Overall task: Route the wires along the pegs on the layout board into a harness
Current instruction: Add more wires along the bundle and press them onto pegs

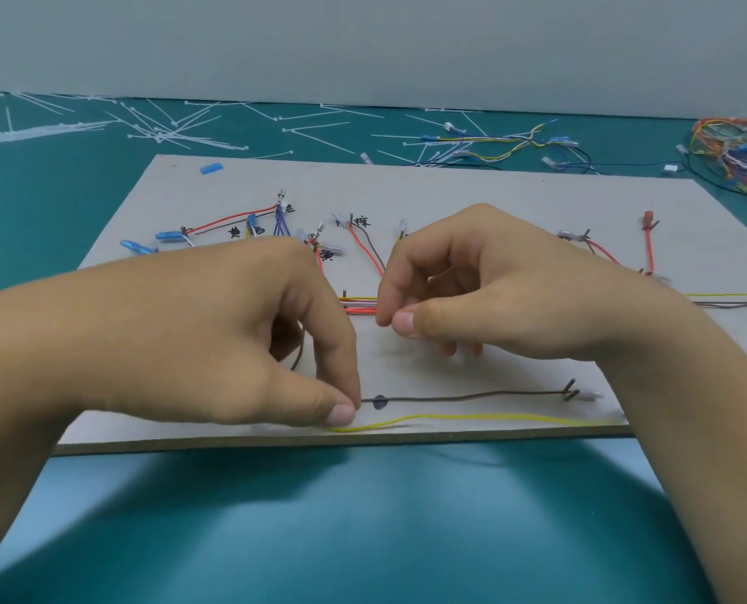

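Layout board [472,194] looks like matt grey cardboard, wires are glossy plastic-coated, pegs [571,389] dark metal, cable ties [175,130] white plastic.

Between my left hand [232,333] and right hand [493,289], the wire bundle [358,305] and a short peg [344,293] block the gap. Under my right hand, open board [450,189] reaches the brown wire [472,396]. Past my knuckles, far pegs [352,220] and terminals [334,248] seem tightly crowded.

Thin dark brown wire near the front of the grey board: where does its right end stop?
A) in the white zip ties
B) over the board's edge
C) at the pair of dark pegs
C: the thin dark brown wire runs from the left hand to the pair of dark pegs.
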